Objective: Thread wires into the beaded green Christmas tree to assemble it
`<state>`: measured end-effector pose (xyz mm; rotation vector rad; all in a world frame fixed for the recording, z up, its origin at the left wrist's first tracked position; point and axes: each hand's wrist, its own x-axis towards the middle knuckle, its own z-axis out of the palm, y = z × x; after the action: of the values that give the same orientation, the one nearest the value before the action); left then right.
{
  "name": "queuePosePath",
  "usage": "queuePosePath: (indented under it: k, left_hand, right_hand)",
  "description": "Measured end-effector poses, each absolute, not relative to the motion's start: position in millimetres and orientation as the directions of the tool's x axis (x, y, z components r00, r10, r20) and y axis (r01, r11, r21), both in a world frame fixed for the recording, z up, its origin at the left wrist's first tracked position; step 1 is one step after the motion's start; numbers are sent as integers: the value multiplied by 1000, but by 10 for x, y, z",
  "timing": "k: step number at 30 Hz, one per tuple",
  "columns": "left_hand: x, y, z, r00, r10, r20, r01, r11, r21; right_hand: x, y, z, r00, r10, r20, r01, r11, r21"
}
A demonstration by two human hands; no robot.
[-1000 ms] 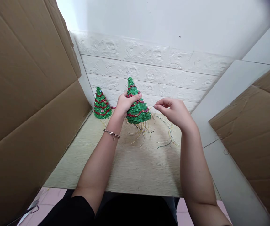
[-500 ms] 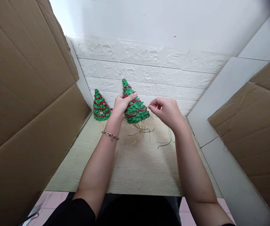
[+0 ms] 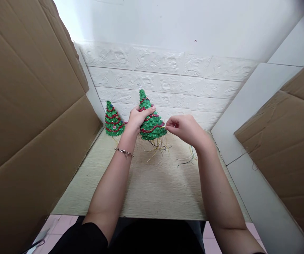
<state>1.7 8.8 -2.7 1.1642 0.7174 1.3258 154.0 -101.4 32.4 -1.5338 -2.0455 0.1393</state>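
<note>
My left hand [image 3: 138, 119] is closed around the side of a small green Christmas tree figurine [image 3: 152, 127] with red garland, tilted slightly and lifted off the table. Thin yellowish, white and dark wires [image 3: 158, 145] hang from beneath its base. At the tree's lower right edge, my right hand [image 3: 180, 127] pinches with thumb and forefinger on what looks like a thin yellow wire; its tip is very small here. A second Christmas tree figurine [image 3: 114, 121] stands upright to the left, behind my left wrist, with some wire under it.
More loose wires [image 3: 190, 157] lie on the wooden table [image 3: 157, 190] beneath my right wrist. Brown cardboard [image 3: 35, 116] walls the left side, and another cardboard sheet [image 3: 289, 141] leans at the right. A white brick-patterned wall [image 3: 157, 83] closes off the back.
My right hand has moved slightly down, staying close to the tree's lower edge. The held tree has shifted a little, its top now slightly right and lower.
</note>
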Motion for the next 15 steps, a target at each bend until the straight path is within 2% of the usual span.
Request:
queuePosePath:
  k: [11,15]
  left_hand:
    - [58,44,1,174,961,216,-355,-143,924]
    - [55,24,25,177,959,221,-340,-151,928]
  right_hand:
    - [1519,-985,280,-150,940,306,874,270,-403]
    - [1515,-909,213,-170,935,311,813,311,-492]
